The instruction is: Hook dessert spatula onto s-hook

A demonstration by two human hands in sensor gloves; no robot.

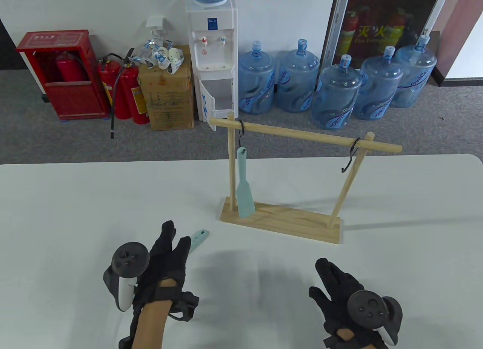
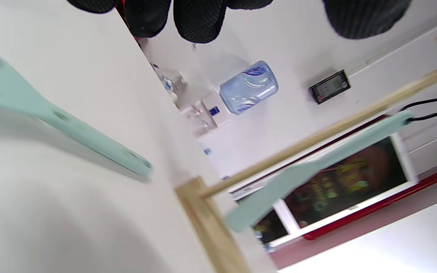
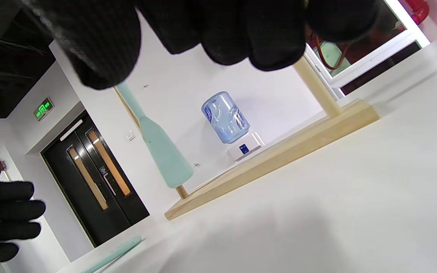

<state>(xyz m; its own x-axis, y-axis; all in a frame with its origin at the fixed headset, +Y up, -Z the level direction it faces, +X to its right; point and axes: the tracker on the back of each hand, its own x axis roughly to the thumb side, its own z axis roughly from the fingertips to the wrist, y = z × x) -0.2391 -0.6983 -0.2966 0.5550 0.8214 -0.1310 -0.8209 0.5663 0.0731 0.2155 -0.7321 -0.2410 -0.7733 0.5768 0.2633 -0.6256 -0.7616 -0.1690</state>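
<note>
A mint dessert spatula (image 1: 199, 238) lies flat on the white table, its blade hidden under my left hand (image 1: 175, 235). In the left wrist view the spatula (image 2: 51, 113) lies apart from my spread fingertips (image 2: 199, 19). A second mint spatula (image 1: 244, 186) hangs from the left S-hook (image 1: 240, 132) on the wooden rack (image 1: 281, 220). The right S-hook (image 1: 353, 154) hangs bare. My right hand (image 1: 332, 277) is open and holds nothing, low over the table in front of the rack's right end.
The rack's crossbar (image 1: 305, 135) runs left to right at the table's middle back. Water bottles (image 1: 336, 94), a dispenser (image 1: 213, 58) and fire extinguishers (image 1: 126, 90) stand on the floor behind the table.
</note>
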